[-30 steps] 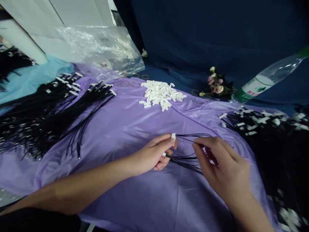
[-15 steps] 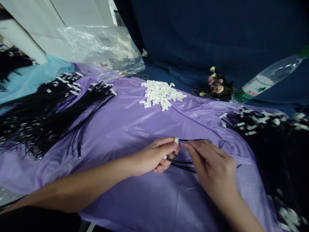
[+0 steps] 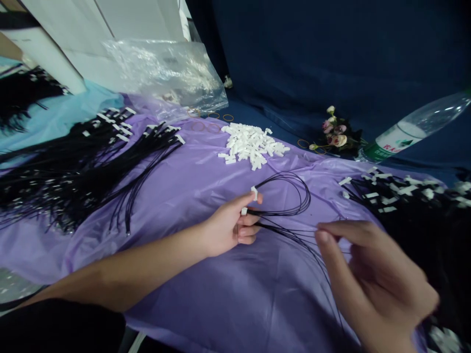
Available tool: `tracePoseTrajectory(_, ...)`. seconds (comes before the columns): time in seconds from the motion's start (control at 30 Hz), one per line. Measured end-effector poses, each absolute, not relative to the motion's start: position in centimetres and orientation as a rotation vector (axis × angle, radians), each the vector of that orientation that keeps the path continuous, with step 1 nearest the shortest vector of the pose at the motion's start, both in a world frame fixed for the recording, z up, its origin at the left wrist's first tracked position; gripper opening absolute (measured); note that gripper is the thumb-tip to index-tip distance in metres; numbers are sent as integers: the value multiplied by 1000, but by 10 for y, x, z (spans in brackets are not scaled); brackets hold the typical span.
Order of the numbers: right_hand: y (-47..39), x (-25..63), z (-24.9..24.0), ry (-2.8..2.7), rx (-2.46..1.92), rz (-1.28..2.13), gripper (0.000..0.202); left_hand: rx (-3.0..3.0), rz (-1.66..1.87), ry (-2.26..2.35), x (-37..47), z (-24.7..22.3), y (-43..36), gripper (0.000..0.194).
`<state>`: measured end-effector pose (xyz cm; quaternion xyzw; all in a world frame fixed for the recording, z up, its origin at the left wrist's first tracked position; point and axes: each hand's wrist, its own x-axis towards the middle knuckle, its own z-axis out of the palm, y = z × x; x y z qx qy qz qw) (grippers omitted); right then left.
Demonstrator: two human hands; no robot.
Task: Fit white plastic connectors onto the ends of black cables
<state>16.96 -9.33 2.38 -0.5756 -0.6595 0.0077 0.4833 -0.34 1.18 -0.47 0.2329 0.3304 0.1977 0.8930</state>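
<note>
My left hand (image 3: 226,228) is closed around a wire harness (image 3: 308,198), whose thin black wires bend in a loop to the right. One white connector (image 3: 254,193) is pinched between thumb and index fingertip; a second white connector (image 3: 244,211) sits lower, against the fingers. More loose black wires run rightward out of the lower fingers. At the right, my right hand (image 3: 379,279) has thumb and index fingertip together on a thin black wire that stretches from the left hand. Its other fingers are curled, and the wire's tip cannot be seen.
A heap of white connectors (image 3: 252,144) lies on the purple cloth (image 3: 206,181). Bundles of black wires (image 3: 84,171) are at left, and more harnesses (image 3: 415,220) at right. Behind are a plastic bag (image 3: 169,73), rubber bands (image 3: 213,116), flowers (image 3: 336,132) and a tilted bottle (image 3: 401,135).
My right hand has moved right and nearer, away from the connector. My left hand has shifted slightly left and up, and the looped wires now show fully between the hands.
</note>
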Motion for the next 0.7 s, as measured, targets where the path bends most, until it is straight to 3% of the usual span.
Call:
tracePoseTrajectory(0.1,-92,156,18,-1451,-1395,777,7,419,484,661,-4,-5,13,17)
tracePoseTrajectory(0.23,-84,138,7,-780,-1260,1391,20,429,531,634,-3,-3,10,16)
tracePoseTrajectory(0.43,-79,133,7,-314,-1118,1657,28,519,556,658,-2,1,7,20)
tracePoseTrajectory(0.7,-78,131,3,-129,-1189,1666,29,627,559,650,-2,0,6,22)
